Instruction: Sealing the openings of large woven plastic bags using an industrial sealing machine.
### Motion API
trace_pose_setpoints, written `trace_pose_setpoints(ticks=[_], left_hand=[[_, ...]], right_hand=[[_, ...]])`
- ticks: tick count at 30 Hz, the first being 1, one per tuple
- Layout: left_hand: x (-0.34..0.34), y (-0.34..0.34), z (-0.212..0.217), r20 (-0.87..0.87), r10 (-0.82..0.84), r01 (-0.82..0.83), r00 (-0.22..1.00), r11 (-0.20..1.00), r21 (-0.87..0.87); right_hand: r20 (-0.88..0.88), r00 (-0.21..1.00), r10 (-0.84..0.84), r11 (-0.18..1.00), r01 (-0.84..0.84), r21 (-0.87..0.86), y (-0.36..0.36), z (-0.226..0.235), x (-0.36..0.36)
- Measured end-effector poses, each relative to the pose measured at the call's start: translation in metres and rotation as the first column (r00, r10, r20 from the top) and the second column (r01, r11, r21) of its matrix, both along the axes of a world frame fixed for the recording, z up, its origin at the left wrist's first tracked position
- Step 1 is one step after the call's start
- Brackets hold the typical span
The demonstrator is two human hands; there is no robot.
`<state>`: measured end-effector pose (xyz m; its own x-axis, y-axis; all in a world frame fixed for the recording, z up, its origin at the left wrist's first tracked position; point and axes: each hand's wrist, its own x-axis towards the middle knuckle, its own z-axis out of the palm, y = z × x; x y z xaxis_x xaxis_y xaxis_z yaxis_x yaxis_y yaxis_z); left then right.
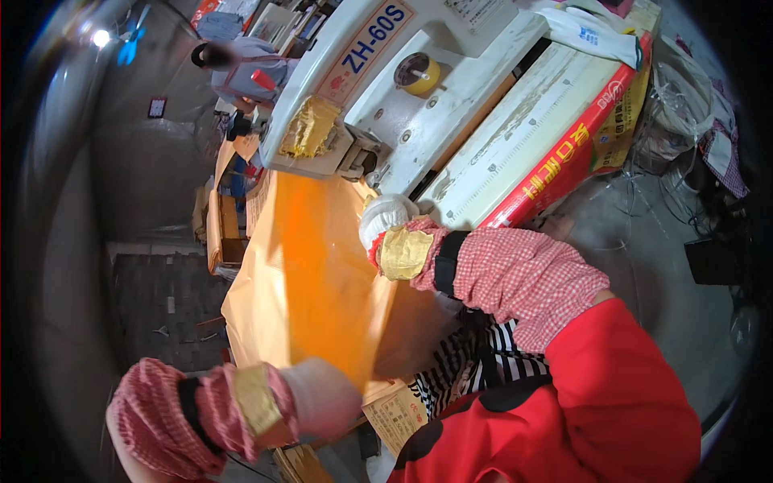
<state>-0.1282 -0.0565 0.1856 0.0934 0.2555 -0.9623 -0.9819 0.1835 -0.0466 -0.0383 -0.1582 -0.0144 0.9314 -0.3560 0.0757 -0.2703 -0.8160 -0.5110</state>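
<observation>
My left hand [326, 400], in a pale work glove with a tan tape band at the wrist, is smeared by motion at the lower edge of an orange sheet [322, 258]. Its fingers cannot be made out. The sheet is blurred too and hangs over a pale yellow-orange sheet or bag [256, 298]. My right hand [386, 216], in a whitish glove, is closed just below the head of a large white machine [386, 88]. Whatever its fingers hold is hidden. Both forearms wear red-checked sleeve covers with black bands.
The machine's long pale bed [507, 129] has a red printed strip [564, 153] along its edge. A white glove [592, 36] lies at its far end. Cardboard boxes [229, 217] stand at left. Another person [250, 68] is farther back. Clear plastic bags [672, 97] hang at right.
</observation>
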Motion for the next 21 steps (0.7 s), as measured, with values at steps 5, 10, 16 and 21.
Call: trace_pose_setpoints(ticks=[5,10,16,21], left_hand=[[-0.042,0.0,-0.038,-0.548,-0.076,-0.149,0.833,0.923,-0.354],[-0.052,-0.027,-0.049,-0.504,0.023,-0.187,0.863,0.942,-0.277],[-0.056,-0.017,-0.053,-0.486,0.128,-0.265,0.864,0.937,-0.225],[-0.062,-0.021,-0.065,-0.597,0.086,-0.276,0.798,0.932,-0.235]], right_hand=[[0.0,0.965,0.263,0.963,-0.262,0.06,0.023,0.017,-0.05],[-0.022,0.88,0.474,0.875,-0.468,0.126,0.022,0.026,-0.113],[0.167,0.973,-0.158,0.978,0.131,0.165,-0.005,0.047,-0.092],[0.089,0.991,-0.104,0.993,0.108,-0.051,0.006,-0.013,-0.039]])
